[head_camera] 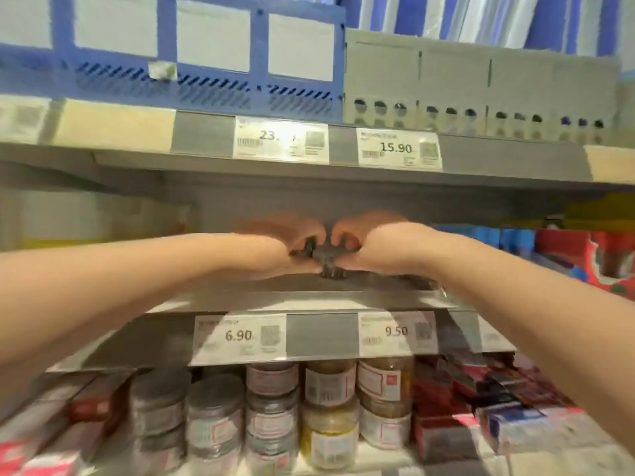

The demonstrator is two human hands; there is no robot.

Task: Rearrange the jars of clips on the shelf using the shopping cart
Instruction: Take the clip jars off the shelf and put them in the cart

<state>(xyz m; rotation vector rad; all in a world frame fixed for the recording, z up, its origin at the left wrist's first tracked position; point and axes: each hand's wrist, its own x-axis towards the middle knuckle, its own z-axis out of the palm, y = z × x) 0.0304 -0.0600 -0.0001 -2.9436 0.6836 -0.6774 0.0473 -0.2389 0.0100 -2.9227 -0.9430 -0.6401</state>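
Left hand (290,235) and right hand (374,239) clutch dark clips (323,256) on grey shelf (275,297) above jars (330,383).

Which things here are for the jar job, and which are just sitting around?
For the job: jars of clips, left hand, right hand, the blurred dark thing both grip, the shelf under it.
Just lying about: blue crates, grey boxes, red boxes, price tags.
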